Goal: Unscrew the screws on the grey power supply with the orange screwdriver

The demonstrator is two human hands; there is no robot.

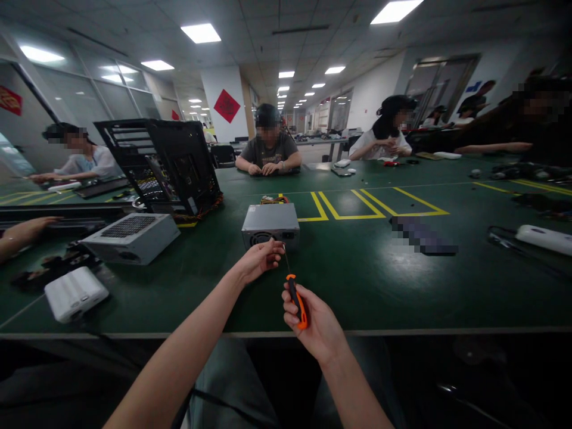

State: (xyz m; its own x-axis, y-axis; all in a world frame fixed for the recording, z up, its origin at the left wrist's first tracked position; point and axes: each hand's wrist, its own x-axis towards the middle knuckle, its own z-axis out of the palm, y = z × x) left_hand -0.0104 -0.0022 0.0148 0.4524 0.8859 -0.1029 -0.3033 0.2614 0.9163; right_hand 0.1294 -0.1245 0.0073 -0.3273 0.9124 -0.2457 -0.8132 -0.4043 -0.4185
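Observation:
An orange and black screwdriver (297, 301) is held by its handle in my right hand (316, 322), its thin shaft pointing up and away from me. At the tip of that shaft is my left hand (261, 261), with thumb and forefinger pinched together. Whatever those fingertips hold is too small to make out. Just behind my left hand sits a grey computer power supply (270, 218) on the green table (353, 298), its fan grille and socket facing me. My left fingers partly cover its front, and a bundle of coloured cables lies behind it.
To the left stand an open black computer case (179, 167), a second power supply (134, 238) and a white power bank (75, 293). Another person's hand (27, 232) rests at the left edge. At right lie a blurred dark flat object (422, 235) and a white device (545, 237).

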